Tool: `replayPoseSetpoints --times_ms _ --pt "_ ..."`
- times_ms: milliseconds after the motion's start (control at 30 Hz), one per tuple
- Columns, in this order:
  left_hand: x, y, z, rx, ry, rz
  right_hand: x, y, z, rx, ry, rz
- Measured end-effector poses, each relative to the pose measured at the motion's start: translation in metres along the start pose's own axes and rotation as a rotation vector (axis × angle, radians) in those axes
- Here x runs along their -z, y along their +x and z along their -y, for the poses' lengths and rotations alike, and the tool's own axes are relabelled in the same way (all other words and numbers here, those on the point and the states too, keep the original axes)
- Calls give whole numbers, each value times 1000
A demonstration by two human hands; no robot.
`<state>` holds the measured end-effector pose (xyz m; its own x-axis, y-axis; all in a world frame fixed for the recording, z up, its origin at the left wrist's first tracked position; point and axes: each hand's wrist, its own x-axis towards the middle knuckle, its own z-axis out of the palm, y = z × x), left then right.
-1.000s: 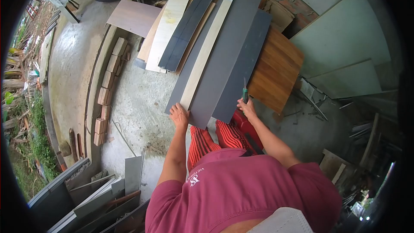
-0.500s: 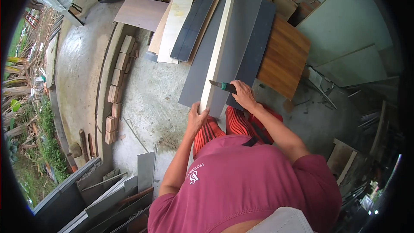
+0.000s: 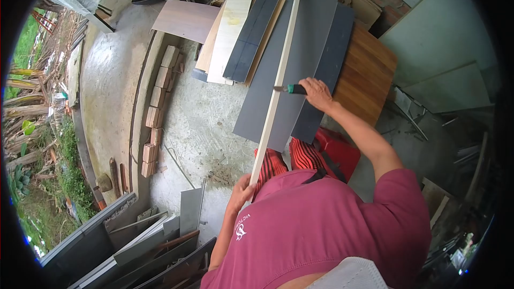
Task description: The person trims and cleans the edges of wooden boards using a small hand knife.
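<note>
A long pale wooden strip runs lengthwise from my lap over a large dark grey board. My left hand is closed around the strip's near end, close against my body. My right hand grips a knife by its black and green handle. Its short blade lies across the strip at about mid-length, pointing left. The far end of the strip reaches close to the top edge of the grey board. Striped red and black trousers show under the strip and board.
Left of the grey board lie stacked panels, pale and dark. A brown wood-grain board sits to the right. A row of bricks lines the concrete floor. A red object is beside my leg, and leaning panels stand lower left.
My left hand has drawn the strip's near end back toward my body. My right hand, holding the knife, has moved right and slightly farther up the strip. The camera view has shifted a little.
</note>
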<state>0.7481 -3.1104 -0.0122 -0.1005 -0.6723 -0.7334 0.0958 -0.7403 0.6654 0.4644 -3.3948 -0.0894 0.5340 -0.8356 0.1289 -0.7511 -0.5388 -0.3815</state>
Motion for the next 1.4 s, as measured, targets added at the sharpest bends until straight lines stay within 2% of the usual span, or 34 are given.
replayPoseSetpoints --times_ms 67,100,167,200,233,267,300,333,367,433,467,533,567,633,767,833,900,967,1033,1067,1133,1167,1300,1333,1400 --pt "1 -10 0 171 -5 71 -2 21 -28 -9 -36 34" --pt "0 -14 6 176 -4 61 -3 32 -44 -21 -81 65" --pt "0 -16 23 220 -76 35 -20 54 -83 -169 -83 -90" --pt "-1 -18 24 207 -34 22 -30 64 -98 -172 -74 -91" --pt "-3 -18 28 209 -27 17 -35 75 -108 -357 -43 -134" --pt "-5 -17 32 154 203 -64 -41 81 -117 -543 -13 -179" --pt "-9 -15 34 96 433 -141 -38 84 -109 -548 -11 -185" --pt "-17 -14 29 136 445 -214 -32 86 -90 -723 402 -93" --pt "-25 -14 24 133 453 -205 -27 85 -68 -882 820 2" --pt "-40 -16 2 167 618 -395 -43 72 -35 -872 990 -5" --pt "-42 -14 2 161 626 -380 -51 63 -26 -912 1035 11" --pt "-46 -15 7 139 779 -528 -60 52 -10 -976 1170 6" --pt "-46 -15 10 131 785 -520 -62 49 -5 -998 1262 -16" --pt "-43 -13 16 -31 875 -612 -60 50 -3 -957 1271 -66" --pt "-40 4 26 -64 968 -608 -59 42 -23 -893 1341 -182" --pt "-40 25 32 -196 1020 -560 -45 39 -34 -986 1461 -277" --pt "-50 54 30 -229 963 -489 -56 30 -77 -993 1389 -341" --pt "-69 87 29 -253 939 -344 -40 22 -108 -1019 1389 -457" --pt "-89 120 36 -255 923 -265 -57 7 -163 -1043 1224 -597" --pt "-100 136 43 -400 934 -295 -60 -3 -189 -1123 1135 -564" --pt "-118 155 50 -409 926 -264 -65 -25 -227 -1184 1005 -588" --pt "-127 163 51 -435 939 -230 -58 -32 -232 -1200 987 -623" --pt "-149 175 64 -426 929 -186 -49 -64 -253 -1301 898 -504" --pt "-153 176 72 -482 903 -197 -49 -69 -256 -1325 869 -471" --pt "-161 180 86 -470 898 -188 -53 -75 -256 -1343 848 -497"
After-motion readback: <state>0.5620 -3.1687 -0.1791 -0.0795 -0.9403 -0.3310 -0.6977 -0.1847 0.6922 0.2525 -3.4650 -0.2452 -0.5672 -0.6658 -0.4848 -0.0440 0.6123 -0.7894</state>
